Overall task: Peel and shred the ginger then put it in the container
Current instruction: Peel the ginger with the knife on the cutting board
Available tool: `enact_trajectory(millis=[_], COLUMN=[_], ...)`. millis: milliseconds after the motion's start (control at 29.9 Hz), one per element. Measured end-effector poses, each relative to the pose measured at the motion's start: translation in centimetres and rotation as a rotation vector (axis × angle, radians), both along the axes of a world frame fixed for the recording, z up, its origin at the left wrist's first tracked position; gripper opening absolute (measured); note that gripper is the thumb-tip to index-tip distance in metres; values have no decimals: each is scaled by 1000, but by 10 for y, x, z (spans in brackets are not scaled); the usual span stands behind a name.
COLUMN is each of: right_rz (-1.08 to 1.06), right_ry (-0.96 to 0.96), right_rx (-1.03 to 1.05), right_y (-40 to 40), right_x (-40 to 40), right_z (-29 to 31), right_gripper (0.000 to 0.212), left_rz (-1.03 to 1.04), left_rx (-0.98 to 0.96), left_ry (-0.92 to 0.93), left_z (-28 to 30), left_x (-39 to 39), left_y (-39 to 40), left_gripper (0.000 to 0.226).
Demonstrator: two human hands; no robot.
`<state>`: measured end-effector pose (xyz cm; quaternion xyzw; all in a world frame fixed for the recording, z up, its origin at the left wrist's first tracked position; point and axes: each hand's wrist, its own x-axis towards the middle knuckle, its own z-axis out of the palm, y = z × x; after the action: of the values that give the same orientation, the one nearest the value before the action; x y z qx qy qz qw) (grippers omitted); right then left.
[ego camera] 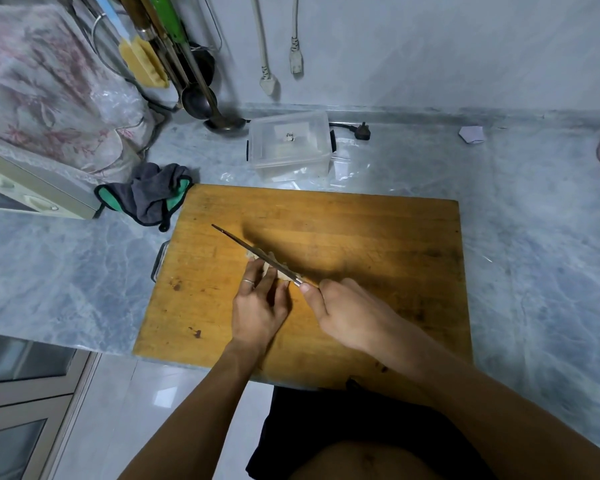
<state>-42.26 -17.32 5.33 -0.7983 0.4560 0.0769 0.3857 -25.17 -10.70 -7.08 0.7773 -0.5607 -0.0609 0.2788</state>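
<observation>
A pale piece of ginger lies near the middle of the wooden cutting board, mostly hidden under my fingers and the blade. My left hand presses down on it with its fingertips. My right hand grips the handle of a knife; the blade runs up and to the left, edge down across the ginger. A clear plastic container with black clips stands open on the counter just behind the board.
A grey and green cloth lies at the board's far left corner beside a covered appliance. Ladles and utensils hang on the wall at the back left. A black plug lies right of the container. The marble counter extends right.
</observation>
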Motion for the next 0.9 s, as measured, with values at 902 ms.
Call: enact_trajectory(millis=[902], right_rz=[10], right_ry=[-18], right_rx=[105], right_y=[-15], right_x=[19], right_z=[7], right_gripper=[52], left_rz=[-23], left_rx=[-26], left_ry=[43], left_z=[-3], left_x=[5], left_y=[2], left_gripper=[46])
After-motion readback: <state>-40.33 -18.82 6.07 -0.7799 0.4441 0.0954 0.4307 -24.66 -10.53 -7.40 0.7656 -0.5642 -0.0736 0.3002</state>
